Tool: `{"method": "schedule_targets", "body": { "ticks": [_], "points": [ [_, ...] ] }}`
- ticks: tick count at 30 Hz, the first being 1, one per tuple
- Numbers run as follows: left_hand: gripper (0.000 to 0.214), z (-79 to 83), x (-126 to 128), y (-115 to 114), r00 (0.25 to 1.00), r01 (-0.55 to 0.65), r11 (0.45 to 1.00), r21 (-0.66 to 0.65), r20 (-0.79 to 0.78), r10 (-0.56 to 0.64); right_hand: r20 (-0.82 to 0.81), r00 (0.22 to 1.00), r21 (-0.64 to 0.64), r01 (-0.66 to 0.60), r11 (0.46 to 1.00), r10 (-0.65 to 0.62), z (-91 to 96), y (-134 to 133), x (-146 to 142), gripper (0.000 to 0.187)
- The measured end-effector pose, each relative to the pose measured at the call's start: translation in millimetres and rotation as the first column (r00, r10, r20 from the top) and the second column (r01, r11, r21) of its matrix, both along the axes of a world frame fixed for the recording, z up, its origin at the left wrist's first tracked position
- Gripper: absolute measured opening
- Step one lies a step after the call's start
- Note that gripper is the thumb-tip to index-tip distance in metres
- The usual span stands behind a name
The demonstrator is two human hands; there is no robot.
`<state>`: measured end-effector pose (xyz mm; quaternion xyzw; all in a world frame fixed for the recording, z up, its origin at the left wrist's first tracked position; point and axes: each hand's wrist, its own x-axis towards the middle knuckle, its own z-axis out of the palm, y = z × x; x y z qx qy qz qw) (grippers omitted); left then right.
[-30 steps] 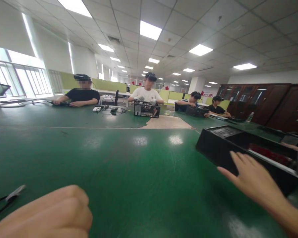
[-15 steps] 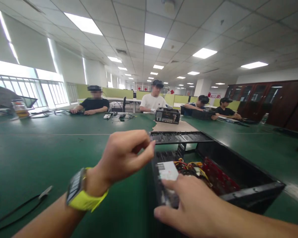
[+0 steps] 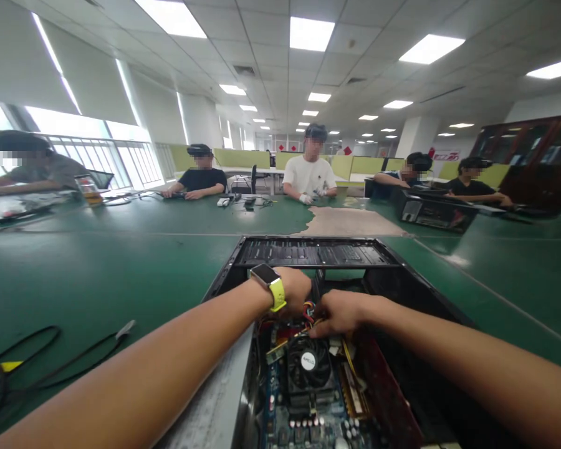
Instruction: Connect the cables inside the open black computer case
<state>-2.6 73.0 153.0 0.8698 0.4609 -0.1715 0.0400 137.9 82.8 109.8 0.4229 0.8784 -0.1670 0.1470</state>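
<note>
An open black computer case (image 3: 308,252) lies on the green table (image 3: 121,262) right in front of me. Inside it I see a blue motherboard (image 3: 280,405) with a black CPU fan (image 3: 308,365) and a bundle of coloured wires (image 3: 311,312). Both my hands reach into the case. My left hand (image 3: 297,290), with a yellow-strapped watch (image 3: 270,284) on the wrist, is curled by the wires. My right hand (image 3: 339,312) is closed with its fingers pinched at the wire bundle above the fan. What each hand grips is partly hidden.
Black cables (image 3: 37,362) lie on the table at the left. Several people sit along the far side; one in a white shirt (image 3: 311,178), another black case (image 3: 432,212) at the right. A worn patch (image 3: 348,221) shows in the table cover.
The case now lies directly below me with its inside showing. Both hands have moved from its near edge down into it, to the wires above the fan.
</note>
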Motion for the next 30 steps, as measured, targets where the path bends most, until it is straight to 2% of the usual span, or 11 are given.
{"method": "schedule_targets", "body": {
  "ticks": [3, 7, 12, 15, 18, 20, 22, 25, 27, 28, 30],
  "points": [
    [0.007, -0.9, -2, -1, 0.993, 0.054, 0.989, -0.136, -0.101, -0.068, -0.016, 0.999, -0.013, -0.039, 0.999, 0.039, -5.2, 4, 0, 0.044],
    [0.023, 5.4, -3, 6, 0.995, 0.063, 0.997, -0.048, -0.079, -0.067, -0.132, 0.991, -0.048, -0.026, 0.999, 0.02, 7.4, 2, 0, 0.028],
    [0.019, 13.4, -9, 10, 0.995, -0.004, 0.997, -0.082, -0.102, -0.004, -0.475, 0.878, -0.313, -0.107, 0.944, -0.058, 29.5, -39, -18, 0.032],
    [0.018, 6.1, -7, 8, 0.99, 0.127, 0.989, -0.07, -0.05, -0.131, -0.482, 0.874, -0.534, -0.236, 0.812, -0.063, 31.8, -65, -28, 0.029],
    [0.022, -9.6, 0, 6, 0.982, 0.185, 0.982, -0.05, -0.033, -0.186, -0.435, 0.89, -0.78, -0.298, 0.55, -0.135, 26.3, -72, -28, 0.021],
    [0.028, -19.1, 4, 7, 0.989, 0.143, 0.989, 0.033, -0.025, -0.143, -0.422, 0.887, -0.826, -0.292, 0.481, -0.186, 22.0, -68, -27, 0.021],
    [0.032, -24.8, 5, 9, 0.993, 0.121, 0.99, 0.071, -0.005, -0.121, -0.414, 0.875, -0.801, -0.22, 0.556, -0.25, 19.2, -59, -26, 0.02],
    [0.032, -26.9, 5, 13, 0.994, 0.112, 0.994, 0.016, -0.017, -0.112, -0.38, 0.865, -0.628, 0.017, 0.778, -0.326, 17.0, -44, -22, 0.017],
    [0.03, -25.7, 5, 15, 0.99, 0.11, 0.99, -0.085, -0.084, -0.117, -0.257, 0.933, -0.256, 0.186, 0.949, -0.252, 14.1, -34, -17, 0.019],
    [0.031, -24.3, 5, 16, 0.985, 0.112, 0.986, -0.123, -0.116, -0.127, -0.149, 0.967, -0.017, 0.207, 0.978, -0.207, 11.3, -30, -14, 0.021],
    [0.033, -19.9, 6, 16, 0.977, 0.122, 0.98, -0.16, -0.156, -0.147, 0.053, 0.982, 0.285, 0.157, 0.946, -0.179, 3.4, -24, -8, 0.026]
  ]
}}
